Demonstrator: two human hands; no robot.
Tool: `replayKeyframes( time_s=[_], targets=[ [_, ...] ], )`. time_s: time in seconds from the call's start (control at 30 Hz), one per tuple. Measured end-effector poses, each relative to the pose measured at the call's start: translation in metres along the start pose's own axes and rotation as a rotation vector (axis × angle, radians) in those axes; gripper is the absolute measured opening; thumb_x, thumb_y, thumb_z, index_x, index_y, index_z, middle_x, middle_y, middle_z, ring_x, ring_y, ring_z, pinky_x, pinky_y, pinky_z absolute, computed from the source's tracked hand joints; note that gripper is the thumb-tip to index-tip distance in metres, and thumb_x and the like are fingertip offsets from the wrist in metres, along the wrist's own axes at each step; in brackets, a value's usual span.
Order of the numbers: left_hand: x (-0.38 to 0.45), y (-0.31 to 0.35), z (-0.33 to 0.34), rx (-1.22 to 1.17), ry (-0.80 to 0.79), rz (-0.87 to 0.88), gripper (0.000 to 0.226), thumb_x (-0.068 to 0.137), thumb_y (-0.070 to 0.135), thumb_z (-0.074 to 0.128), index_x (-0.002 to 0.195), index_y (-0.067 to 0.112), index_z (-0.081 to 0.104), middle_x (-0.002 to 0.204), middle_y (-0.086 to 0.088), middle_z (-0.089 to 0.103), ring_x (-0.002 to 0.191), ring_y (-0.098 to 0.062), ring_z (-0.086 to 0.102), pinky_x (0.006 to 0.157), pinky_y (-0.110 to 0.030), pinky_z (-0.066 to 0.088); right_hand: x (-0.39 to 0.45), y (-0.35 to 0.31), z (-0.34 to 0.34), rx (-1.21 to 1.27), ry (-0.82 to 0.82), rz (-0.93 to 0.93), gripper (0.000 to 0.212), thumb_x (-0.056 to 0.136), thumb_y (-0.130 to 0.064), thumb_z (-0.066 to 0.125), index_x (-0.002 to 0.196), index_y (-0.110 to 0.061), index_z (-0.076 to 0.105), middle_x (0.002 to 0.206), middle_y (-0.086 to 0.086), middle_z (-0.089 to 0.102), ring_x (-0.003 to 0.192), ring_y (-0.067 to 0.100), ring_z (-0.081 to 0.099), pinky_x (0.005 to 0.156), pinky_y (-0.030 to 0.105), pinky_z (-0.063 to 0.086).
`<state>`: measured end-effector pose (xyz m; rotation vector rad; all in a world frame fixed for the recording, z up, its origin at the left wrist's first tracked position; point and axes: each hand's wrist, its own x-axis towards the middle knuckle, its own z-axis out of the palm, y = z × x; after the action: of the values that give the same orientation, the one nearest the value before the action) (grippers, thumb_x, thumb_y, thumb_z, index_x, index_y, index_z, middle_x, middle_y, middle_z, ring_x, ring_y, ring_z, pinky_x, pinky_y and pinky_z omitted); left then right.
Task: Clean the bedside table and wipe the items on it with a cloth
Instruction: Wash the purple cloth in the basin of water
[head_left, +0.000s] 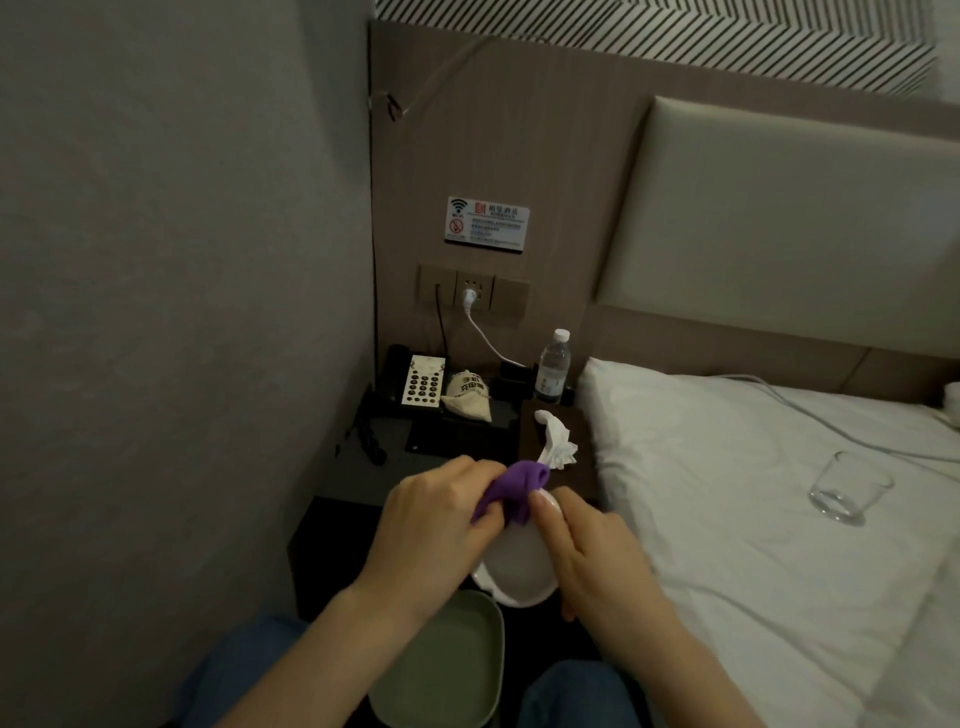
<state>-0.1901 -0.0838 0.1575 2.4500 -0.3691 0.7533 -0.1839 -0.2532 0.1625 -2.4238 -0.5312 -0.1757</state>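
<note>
My left hand (436, 525) grips a bunched purple cloth (511, 488) and presses it against the upper rim of a white dish (517, 569). My right hand (592, 556) holds that dish by its right edge, tilted above the front of the dark bedside table (332, 525). On the table stand a black telephone with a white keypad (415, 387), a small printed cloth pouch (467, 397), a clear water bottle (553, 366) and a dark tissue box (576, 441) with a white tissue (558, 441) sticking up.
A green bin (441, 670) stands on the floor between my knees. The bed (753, 493) lies to the right, with an empty glass (847, 491) and a white cable on its sheet. A grey wall closes off the left. A plug and cord hang from the wall socket (472, 296).
</note>
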Motion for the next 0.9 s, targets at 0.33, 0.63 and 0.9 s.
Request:
replayKeyframes(
  time_s=[0.33,0.63,0.9],
  targets=[
    [-0.031,0.025,0.056,-1.279,0.176,-1.288,0.011,0.093,0.004,0.055,0.099,0.005,0.064,0.083,-0.017,0.070,0.074,-0.028,0.066,0.056,-0.033,0.055,0.006,-0.016,0.020,-0.578,0.100,-0.030,0.021,0.096,-0.043,0.045,0.112,-0.030,0.040,0.069,0.000,0.040,0.067,0.024,0.063,0.051,0.031,0.026],
    [-0.033,0.007,0.053,-1.382,0.240,-1.291,0.017,0.094,-0.002,0.047,0.096,0.007,0.062,0.082,-0.017,0.067,0.074,-0.029,0.062,0.060,-0.034,0.053,-0.004,0.003,0.022,-0.154,-0.066,-0.134,0.050,0.081,-0.076,0.033,0.117,-0.043,0.024,0.112,-0.021,0.051,0.105,0.000,0.054,0.072,0.021,0.045],
    [-0.003,-0.022,0.001,-0.627,-0.134,-0.553,0.018,0.064,0.014,0.068,0.080,0.023,0.070,0.074,-0.003,0.069,0.067,-0.012,0.063,0.059,-0.026,0.049,0.011,0.006,-0.013,-0.204,-0.141,-0.485,0.092,0.077,-0.051,0.072,0.151,-0.028,0.022,0.152,-0.015,0.029,0.138,0.002,0.030,0.110,0.022,0.035]
  ],
)
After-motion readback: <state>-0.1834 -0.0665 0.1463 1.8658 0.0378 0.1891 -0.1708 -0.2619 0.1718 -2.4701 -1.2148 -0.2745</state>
